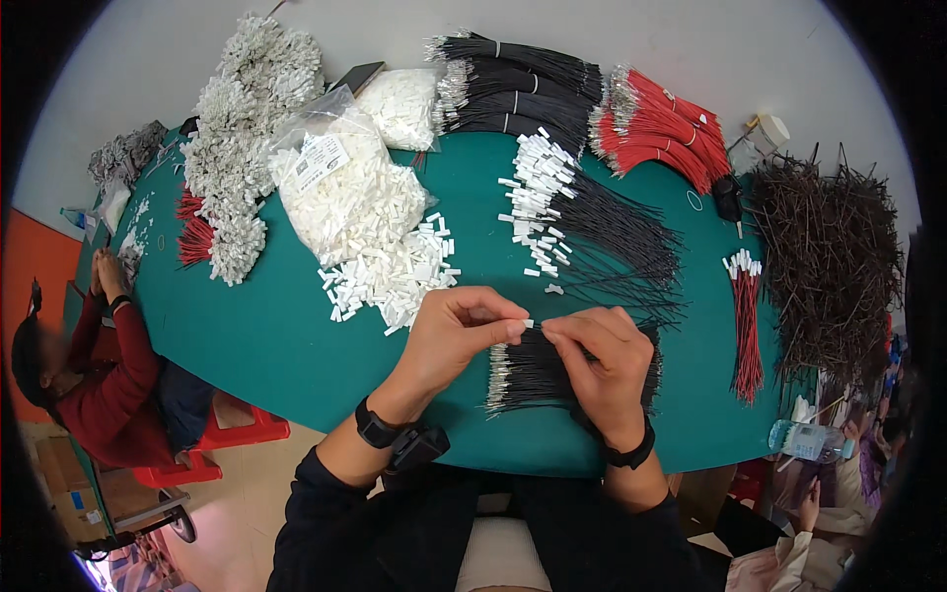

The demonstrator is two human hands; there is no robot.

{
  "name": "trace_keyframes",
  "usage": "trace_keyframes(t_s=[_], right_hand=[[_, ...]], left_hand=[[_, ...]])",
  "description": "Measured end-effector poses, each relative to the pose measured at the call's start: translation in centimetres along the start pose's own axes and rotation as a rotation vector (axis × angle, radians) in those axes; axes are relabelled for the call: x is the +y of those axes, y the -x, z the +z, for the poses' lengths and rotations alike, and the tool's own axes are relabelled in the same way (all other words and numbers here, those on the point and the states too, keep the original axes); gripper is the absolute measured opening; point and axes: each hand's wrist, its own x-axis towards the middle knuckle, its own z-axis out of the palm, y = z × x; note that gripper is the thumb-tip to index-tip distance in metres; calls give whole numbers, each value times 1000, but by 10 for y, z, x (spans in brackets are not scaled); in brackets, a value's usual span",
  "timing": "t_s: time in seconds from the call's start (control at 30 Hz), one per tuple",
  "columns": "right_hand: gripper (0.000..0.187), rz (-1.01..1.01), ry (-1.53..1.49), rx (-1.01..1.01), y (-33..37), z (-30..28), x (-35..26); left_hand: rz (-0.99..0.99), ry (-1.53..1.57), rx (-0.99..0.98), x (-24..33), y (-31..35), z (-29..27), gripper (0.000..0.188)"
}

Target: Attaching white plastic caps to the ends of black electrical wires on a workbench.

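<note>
My left hand (446, 338) pinches a small white plastic connector housing (529, 324) between thumb and forefinger. Close on its right, my right hand (605, 363) is closed in a pinch on a thin black wire, mostly hidden by the fingertips. The two hands almost meet, the housing between them. Under them lies a flat row of black wires (528, 380) with silver metal terminals at their left ends. Beyond the hands, black wires (621, 232) fan out with white housings (541, 187) on their left ends. A heap of loose white housings (395, 281) spills left of these.
An open clear bag of white housings (335, 183) stands behind the heap. Bundled black wires (523, 84) and red wires (661, 128) line the far edge. Dark tangled wires (829, 266) and a bottle (811, 441) are at right. Another person (99, 380) sits at the left.
</note>
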Motion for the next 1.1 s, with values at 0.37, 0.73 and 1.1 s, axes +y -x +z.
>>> trace_keyframes(t_s=[0.37, 0.73, 1.1], right_hand=[[21, -56, 84, -59, -6, -6, 9], [19, 54, 125, -508, -2, -4, 27], [8, 55, 125, -527, 4, 3, 23]], left_hand=[[-55, -89, 33, 1, -3, 2, 21], [506, -1514, 387, 14, -46, -50, 27], [494, -1394, 245, 24, -49, -49, 23]])
